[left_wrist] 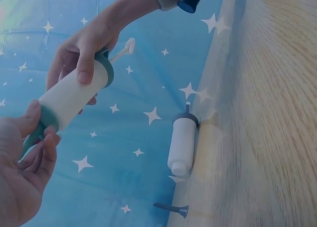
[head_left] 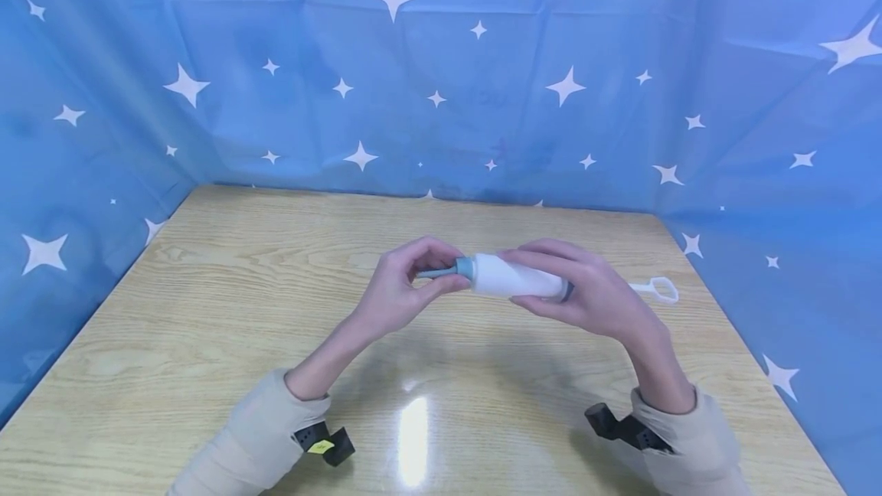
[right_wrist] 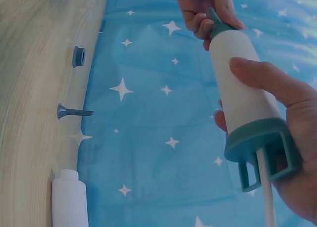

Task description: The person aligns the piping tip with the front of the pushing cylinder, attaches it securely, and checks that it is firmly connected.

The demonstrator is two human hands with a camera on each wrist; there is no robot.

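Observation:
A large pastry syringe with a white barrel [head_left: 506,275] is held level between both hands above the table. My right hand [head_left: 586,289] grips the barrel near its teal collar [right_wrist: 252,135], which carries finger loops. From that end sticks a white plunger rod [right_wrist: 266,192], ending in a ring handle [head_left: 664,290]. At the opposite end, my left hand [head_left: 396,293] pinches the teal base of the nozzle cap [head_left: 465,267] between thumb and fingers. The cap's narrow tip points into the left palm.
A second white cylinder with a dark collar [left_wrist: 182,143] lies on the table in the left wrist view. Near it are a small funnel-shaped nozzle [right_wrist: 74,112] and a blue ring-like cap [right_wrist: 78,57]. A blue star-printed curtain [head_left: 441,60] borders the wooden table [head_left: 207,312].

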